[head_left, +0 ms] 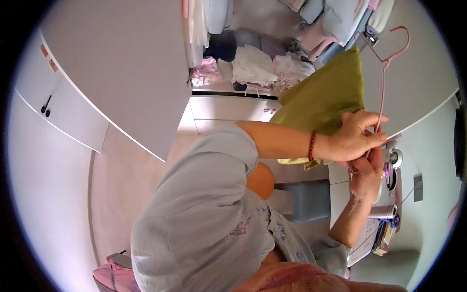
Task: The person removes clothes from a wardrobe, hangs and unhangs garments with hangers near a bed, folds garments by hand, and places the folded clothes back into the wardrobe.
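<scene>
A pink hanger [382, 92] stands up at the right, its hook at the top. My left hand [352, 136], with a red beaded bracelet at the wrist, has its fingers closed around the hanger's thin arm. Just below, my right hand [367, 175] is closed at the lower part of the hanger, and the two hands touch. An olive-green garment [326, 92] hangs beside and behind my left hand, its upper corner near the hanger. Part of the garment is hidden behind my left hand and forearm.
An open wardrobe holds folded clothes [253, 65] and hanging clothes [335, 19]. A large white door [121, 63] stands at the left. Behind my right arm are a desk with a metal cup [384, 211] and a grey stool [309, 199]. A pink bag [116, 277] lies lower left.
</scene>
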Tool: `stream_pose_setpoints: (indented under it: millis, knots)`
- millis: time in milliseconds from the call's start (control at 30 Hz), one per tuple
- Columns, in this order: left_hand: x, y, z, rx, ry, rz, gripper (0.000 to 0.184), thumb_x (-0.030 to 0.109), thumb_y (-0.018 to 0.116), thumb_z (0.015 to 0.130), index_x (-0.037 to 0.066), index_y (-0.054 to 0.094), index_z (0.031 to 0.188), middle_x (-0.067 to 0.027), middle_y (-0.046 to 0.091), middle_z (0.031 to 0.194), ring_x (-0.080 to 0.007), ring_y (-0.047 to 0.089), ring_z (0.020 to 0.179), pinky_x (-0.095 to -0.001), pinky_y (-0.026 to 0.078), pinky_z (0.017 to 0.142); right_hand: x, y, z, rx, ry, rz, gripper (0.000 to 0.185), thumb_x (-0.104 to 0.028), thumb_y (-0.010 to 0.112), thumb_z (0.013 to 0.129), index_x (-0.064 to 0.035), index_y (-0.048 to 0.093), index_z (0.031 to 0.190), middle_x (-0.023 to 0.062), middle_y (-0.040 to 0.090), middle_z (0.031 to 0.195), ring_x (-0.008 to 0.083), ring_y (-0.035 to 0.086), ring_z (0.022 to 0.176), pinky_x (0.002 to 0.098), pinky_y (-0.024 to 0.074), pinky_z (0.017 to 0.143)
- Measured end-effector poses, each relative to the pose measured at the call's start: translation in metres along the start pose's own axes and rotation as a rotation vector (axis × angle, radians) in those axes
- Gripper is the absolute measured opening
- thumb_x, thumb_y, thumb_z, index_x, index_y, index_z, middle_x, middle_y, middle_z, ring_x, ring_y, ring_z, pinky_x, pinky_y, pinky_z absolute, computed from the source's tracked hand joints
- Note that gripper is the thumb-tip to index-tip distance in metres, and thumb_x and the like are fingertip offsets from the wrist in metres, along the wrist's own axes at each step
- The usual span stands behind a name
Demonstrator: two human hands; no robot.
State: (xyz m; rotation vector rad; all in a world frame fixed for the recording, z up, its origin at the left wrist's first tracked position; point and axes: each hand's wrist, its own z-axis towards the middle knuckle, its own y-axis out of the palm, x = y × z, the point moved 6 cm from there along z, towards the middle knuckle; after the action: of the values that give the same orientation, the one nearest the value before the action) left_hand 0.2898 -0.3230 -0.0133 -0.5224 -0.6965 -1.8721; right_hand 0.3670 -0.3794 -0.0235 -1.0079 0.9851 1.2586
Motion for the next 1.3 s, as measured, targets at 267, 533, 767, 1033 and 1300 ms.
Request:
stream_pose_setpoints:
  millis: [267, 533, 767, 1033, 1300]
  knots:
    - [-0.03, -0.021, 0.023, -0.143, -0.018, 0.019, 0.022, 0.02, 0.063, 0.084, 0.006, 0.06, 0.101, -0.0064, 0.06, 0.087, -0.0212, 0.056, 0.085, -0.0349, 0.044, 0.08, -0.002, 0.011, 0.028, 0.213, 0.033, -0.013, 0.027, -0.003, 0.045, 0.085, -0.0007, 0.053, 0.111, 0.0055, 0.057, 0.083, 0.0062, 0.047, 0.051, 0.0177, 0.0309, 0.04]
    - [-0.009, -0.144, 0.087, -0.254, 0.463, 0.2, 0.033, 0.017, 0.058, 0.086, 0.002, 0.05, 0.114, -0.0184, 0.042, 0.131, -0.0299, 0.039, 0.123, -0.0392, 0.028, 0.103, -0.055, 0.01, 0.022, 0.265, -0.066, 0.17, 0.036, 0.003, 0.051, 0.075, 0.0011, 0.051, 0.111, 0.024, 0.06, 0.104, 0.0198, 0.06, 0.055, 0.0157, 0.0308, 0.034]
    - [-0.128, -0.213, 0.127, -0.26, 0.073, 0.289, 0.082, 0.039, 0.06, 0.085, 0.001, 0.014, 0.141, -0.0224, 0.022, 0.142, -0.0333, 0.023, 0.132, -0.0413, 0.021, 0.108, -0.114, 0.003, -0.008, 0.232, -0.174, -0.118, 0.038, -0.009, 0.055, 0.078, 0.0052, 0.044, 0.112, 0.0306, 0.055, 0.11, 0.0172, 0.056, 0.05, 0.0159, 0.0269, 0.031]
    - [-0.119, -0.178, 0.106, -0.37, -0.155, -0.13, 0.059, 0.038, 0.061, 0.086, 0.002, 0.041, 0.128, -0.0177, 0.059, 0.105, -0.024, 0.059, 0.091, -0.0364, 0.048, 0.08, -0.129, -0.014, -0.053, 0.001, -0.165, -0.201, 0.03, -0.008, 0.047, 0.089, 0.0037, 0.039, 0.115, 0.0304, 0.048, 0.119, 0.0182, 0.06, 0.061, 0.0132, 0.0362, 0.033]
    - [-0.134, -0.115, 0.052, -0.539, -0.372, -0.462, 0.029, 0.027, 0.055, 0.092, -0.002, 0.058, 0.091, 0.0016, 0.054, 0.073, -0.0076, 0.048, 0.068, -0.0257, 0.042, 0.061, -0.119, -0.024, -0.089, 0.21, -0.104, -0.27, 0.021, -0.002, 0.044, 0.088, 0.0073, 0.044, 0.107, 0.0341, 0.033, 0.131, 0.0251, 0.065, 0.069, 0.0155, 0.0409, 0.031]
